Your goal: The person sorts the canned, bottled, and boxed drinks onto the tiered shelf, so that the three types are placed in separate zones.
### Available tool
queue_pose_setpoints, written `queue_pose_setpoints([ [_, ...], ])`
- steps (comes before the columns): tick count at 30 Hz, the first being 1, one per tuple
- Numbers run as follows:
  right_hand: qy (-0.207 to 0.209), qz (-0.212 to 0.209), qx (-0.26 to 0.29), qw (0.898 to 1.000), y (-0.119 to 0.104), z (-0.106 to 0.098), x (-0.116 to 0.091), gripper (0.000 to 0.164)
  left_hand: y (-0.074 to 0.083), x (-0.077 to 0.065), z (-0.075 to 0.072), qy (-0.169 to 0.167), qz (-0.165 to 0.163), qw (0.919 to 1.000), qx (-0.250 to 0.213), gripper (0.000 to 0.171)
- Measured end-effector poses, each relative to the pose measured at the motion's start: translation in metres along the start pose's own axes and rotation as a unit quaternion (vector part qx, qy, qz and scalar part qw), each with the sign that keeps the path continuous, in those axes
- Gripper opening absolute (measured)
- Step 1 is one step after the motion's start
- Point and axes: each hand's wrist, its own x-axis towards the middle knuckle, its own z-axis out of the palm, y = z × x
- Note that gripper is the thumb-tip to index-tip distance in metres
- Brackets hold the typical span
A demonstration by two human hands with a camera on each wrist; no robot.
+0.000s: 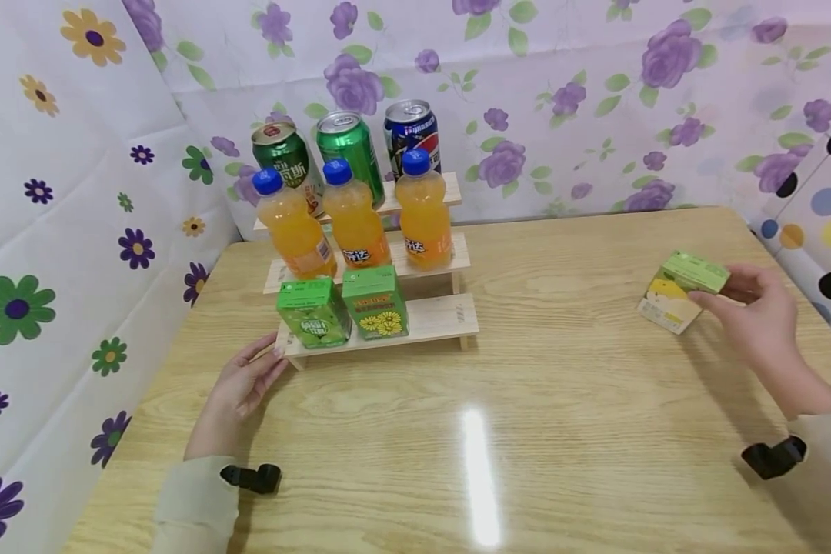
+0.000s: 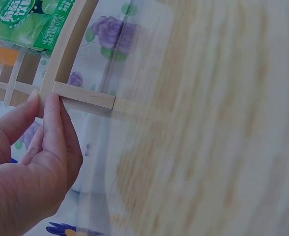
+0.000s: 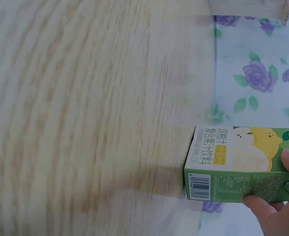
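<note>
My right hand (image 1: pixel 762 319) grips a green and white juice carton (image 1: pixel 668 306) with yellow fruit printed on it, at the right of the table. In the right wrist view the carton (image 3: pixel 228 147) lies sideways in the picture, thumb and fingers at its top end. At the left, my left hand (image 1: pixel 241 382) pinches the front corner of a three-tier wooden shelf (image 1: pixel 432 319). Its thumb and fingertips meet the lowest board's end in the left wrist view. On that board stand a green carton (image 1: pixel 314 314) and a green carton with yellow flowers (image 1: pixel 376 304).
Orange soda bottles (image 1: pixel 425 219) with blue caps line the middle tier. Behind them on the top tier are two green cans (image 1: pixel 349 150) and a dark blue can (image 1: pixel 412 135). Floral cloth (image 1: pixel 561 100) hangs behind the wooden table (image 1: pixel 561 400).
</note>
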Motion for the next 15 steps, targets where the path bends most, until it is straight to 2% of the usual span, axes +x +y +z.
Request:
queue_pose_setpoints([
  [8,-0.013,-0.021,-0.004,1.0,-0.01,0.005,-0.009,0.035,0.0,-0.001,-0.001,0.007,-0.004,1.0,0.003,0.03],
  [15,-0.037,-0.051,-0.014,0.998,-0.03,0.011,-0.013,0.041,0.0,-0.002,0.0,0.002,0.003,1.0,-0.002,0.032],
])
